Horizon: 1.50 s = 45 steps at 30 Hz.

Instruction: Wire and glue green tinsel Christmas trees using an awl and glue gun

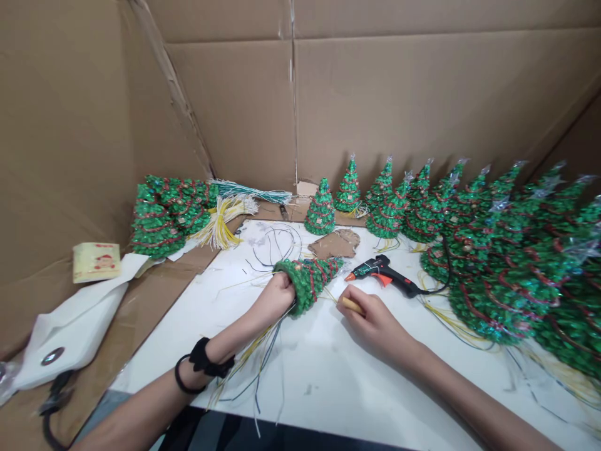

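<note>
A small green tinsel Christmas tree [310,283] with red garland lies on its side over the white tabletop, its tip to the right. My left hand [276,299] is closed, its fingers reaching into the hollow base and holding the tree from within. Yellow, white and dark wires [263,351] trail out below the base. In my right hand [370,316] is a tool with a short wooden handle [352,305], gripped in a closed fist; a thin shaft, perhaps an awl's, seems to point toward the tree. Just beyond that hand rests a black and orange glue gun [385,272].
Many finished-looking trees [498,269] crowd the right side, trailing wires. More trees [157,219] and wire bundles [223,222] stand at the back left. A cardboard scrap [335,243] lies behind my hands. A white device [75,326] and yellow packet [96,262] sit left. Cardboard walls [422,94] enclose the table.
</note>
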Each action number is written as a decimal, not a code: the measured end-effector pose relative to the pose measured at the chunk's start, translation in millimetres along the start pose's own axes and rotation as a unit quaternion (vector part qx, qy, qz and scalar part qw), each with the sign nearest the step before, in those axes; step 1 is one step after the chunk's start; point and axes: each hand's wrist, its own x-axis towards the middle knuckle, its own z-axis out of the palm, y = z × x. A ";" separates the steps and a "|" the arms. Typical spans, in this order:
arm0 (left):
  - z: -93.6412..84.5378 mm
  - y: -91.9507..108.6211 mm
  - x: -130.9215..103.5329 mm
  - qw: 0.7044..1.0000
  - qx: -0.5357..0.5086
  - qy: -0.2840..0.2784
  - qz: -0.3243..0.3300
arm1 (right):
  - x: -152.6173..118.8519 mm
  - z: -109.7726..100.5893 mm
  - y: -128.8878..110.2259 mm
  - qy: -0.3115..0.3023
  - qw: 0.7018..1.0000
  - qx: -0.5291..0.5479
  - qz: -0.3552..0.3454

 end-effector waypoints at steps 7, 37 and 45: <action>-1.8 -5.6 1.5 1.000 0.016 0.003 0.015 | 0.1 0.2 -0.9 0.015 0.999 -0.038 -0.015; -74.7 8.1 -48.5 0.983 0.153 -0.092 -0.046 | 6.1 -57.7 21.6 0.128 0.949 -0.276 0.082; -77.8 -1.6 -51.5 0.975 0.153 -0.158 -0.040 | 7.4 -67.6 29.5 0.166 0.948 -0.246 0.114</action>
